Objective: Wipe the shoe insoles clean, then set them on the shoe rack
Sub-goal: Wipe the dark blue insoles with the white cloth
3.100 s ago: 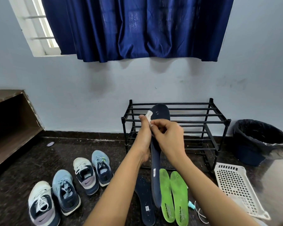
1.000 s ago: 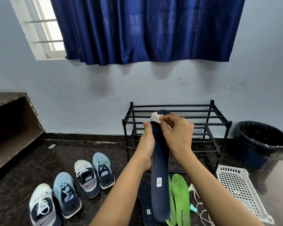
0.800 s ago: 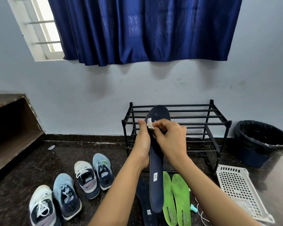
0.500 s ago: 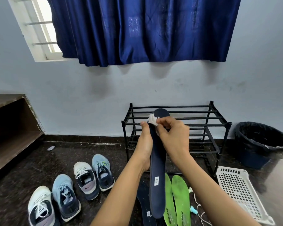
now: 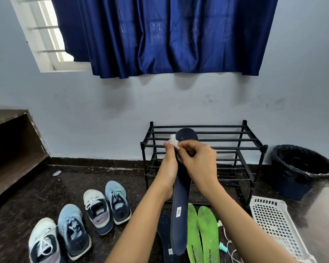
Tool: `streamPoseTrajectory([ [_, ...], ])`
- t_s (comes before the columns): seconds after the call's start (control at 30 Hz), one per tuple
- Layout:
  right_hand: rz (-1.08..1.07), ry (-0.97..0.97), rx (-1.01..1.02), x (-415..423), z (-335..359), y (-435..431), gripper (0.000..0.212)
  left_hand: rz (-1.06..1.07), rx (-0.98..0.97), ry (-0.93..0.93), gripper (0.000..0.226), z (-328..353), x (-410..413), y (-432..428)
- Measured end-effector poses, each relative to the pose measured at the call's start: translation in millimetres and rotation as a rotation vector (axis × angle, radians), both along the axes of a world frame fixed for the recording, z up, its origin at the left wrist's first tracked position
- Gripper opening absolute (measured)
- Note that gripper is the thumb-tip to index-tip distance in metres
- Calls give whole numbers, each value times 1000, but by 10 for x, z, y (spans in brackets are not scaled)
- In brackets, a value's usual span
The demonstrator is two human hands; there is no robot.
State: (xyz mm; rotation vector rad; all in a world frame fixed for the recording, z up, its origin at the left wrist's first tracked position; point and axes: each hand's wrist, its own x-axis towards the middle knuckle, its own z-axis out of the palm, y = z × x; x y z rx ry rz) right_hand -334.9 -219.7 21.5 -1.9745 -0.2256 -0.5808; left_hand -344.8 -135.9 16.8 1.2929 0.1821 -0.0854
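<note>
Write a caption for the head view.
Left hand holds a navy insole; right hand presses a white wipe onto it.

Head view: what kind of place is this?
Probably a room in someone's home. A black metal-bar shoe rack, four blue-and-white sneakers lined up on the dark floor, and a dark blue fabric curtain over a window suggest it.

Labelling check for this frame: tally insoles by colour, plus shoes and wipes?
Navy insoles: 2, one held up, one lying flat
Green insoles: 2
Shoes: 4
Wipe: 1
Total: 9
</note>
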Motion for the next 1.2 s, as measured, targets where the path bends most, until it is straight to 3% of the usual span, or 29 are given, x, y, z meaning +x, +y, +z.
streamPoseTrajectory([
  [0.17, 130, 55, 14, -42, -64, 40, 8, 34, -1, 1, 72, -18, 19, 80],
  [0.4, -148, -100, -56, 77, 59, -43, 16, -30, 29, -24, 66, -45, 0, -56],
  [0.67, 112, 35, 38, -114, -24, 35, 8, 14, 49, -39, 68, -40, 24, 80],
  [0.8, -47, -82, -59, 9, 26, -23, 10, -10, 103, -65, 65, -68, 8, 28],
  [0.93, -160, -72, 19, 125, 103, -131, 11, -44, 134, -75, 64, -118, 6, -69],
  [1.1, 41, -16, 50, -29, 36, -31, 10, -14, 90, -70, 60, -67, 45, 1],
  [1.2, 18, -58, 20, -7, -17, 0, 9, -24, 65, -72, 59, -66, 44, 12],
])
